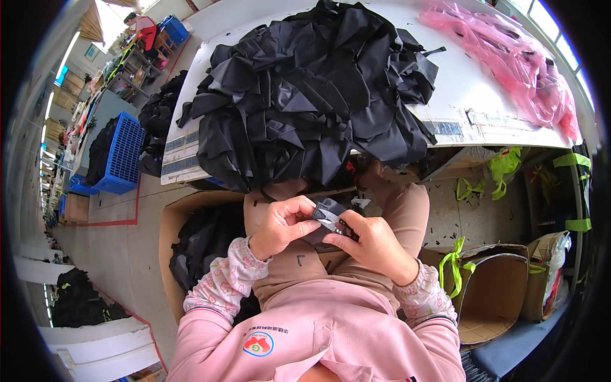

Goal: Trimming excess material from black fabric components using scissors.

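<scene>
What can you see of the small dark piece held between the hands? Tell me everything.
The small dark piece looks like thin, smooth fabric, black to grey, with a pale silvery area and small white marks toward its right. The left hand and right hand pinch it from either side, above the lap. It appears folded; the hands cover parts, so its full outline cannot be told.

Fabric heap (312,95) on table (455,86), left of bag (509,60)
</scene>
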Demonstrator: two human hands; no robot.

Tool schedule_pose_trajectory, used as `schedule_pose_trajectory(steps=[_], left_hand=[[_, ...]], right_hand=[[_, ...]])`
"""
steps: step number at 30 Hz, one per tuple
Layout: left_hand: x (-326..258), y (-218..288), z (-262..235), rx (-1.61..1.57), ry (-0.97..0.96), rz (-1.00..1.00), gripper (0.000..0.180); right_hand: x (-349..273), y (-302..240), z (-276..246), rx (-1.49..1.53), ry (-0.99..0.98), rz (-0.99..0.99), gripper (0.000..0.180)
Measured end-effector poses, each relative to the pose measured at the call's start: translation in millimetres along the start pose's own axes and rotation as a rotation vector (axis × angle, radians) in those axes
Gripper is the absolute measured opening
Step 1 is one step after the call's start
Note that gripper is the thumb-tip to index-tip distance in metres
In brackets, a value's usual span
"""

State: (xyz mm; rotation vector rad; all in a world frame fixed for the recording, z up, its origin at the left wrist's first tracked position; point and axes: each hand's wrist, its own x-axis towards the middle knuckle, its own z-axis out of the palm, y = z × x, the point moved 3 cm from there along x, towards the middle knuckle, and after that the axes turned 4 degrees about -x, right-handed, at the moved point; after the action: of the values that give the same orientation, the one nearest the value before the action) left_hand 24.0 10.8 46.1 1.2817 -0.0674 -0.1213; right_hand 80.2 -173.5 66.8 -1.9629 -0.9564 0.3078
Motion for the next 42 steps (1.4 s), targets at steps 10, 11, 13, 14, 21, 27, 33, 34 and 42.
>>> schedule_pose_trajectory(steps=[10,11,13,14,21,27,33,34,42], left_hand=[[-2.4,-0.3,5.3,-0.026,-0.004,0.017,0.012],[-1.7,-1.1,4.0,-0.028,-0.004,0.016,0.012],[0.0,-3.6,1.6,0.007,0.002,0.021,0.013],[1.4,-3.5,2.0,0.004,-0.002,0.018,0.013],[0.6,12.7,-7.8,0.281,0.102,0.094,0.009],[-43.9,39.9,-69.8,0.352,0.369,0.207,0.007],[-183.0,94.3,-186.2,1.437,1.098,0.368,0.015],[-215.0,93.1,-201.3,1.528,1.175,0.342,0.015],[-326.1,-145.1,-185.1,1.391,0.713,-1.063,0.039]], right_hand=[[-1.1,-8.8,1.6,-0.17,0.108,-0.125,0.033],[-0.1,-8.9,1.2,-0.186,0.098,-0.119,0.032],[0.0,-5.5,1.5,-0.213,0.085,-0.113,0.031],[-0.2,-3.5,1.8,-0.239,0.074,-0.108,0.031],[3.9,2.9,-2.2,-0.094,0.106,-0.051,0.031],[-8.6,20.6,-4.8,-0.039,0.128,0.148,0.033],[-21.2,63.3,6.2,0.015,0.086,0.292,0.03],[-20.5,67.0,12.1,0.028,0.073,0.264,0.029],[-0.8,63.0,53.4,0.036,-0.072,0.161,0.026]])
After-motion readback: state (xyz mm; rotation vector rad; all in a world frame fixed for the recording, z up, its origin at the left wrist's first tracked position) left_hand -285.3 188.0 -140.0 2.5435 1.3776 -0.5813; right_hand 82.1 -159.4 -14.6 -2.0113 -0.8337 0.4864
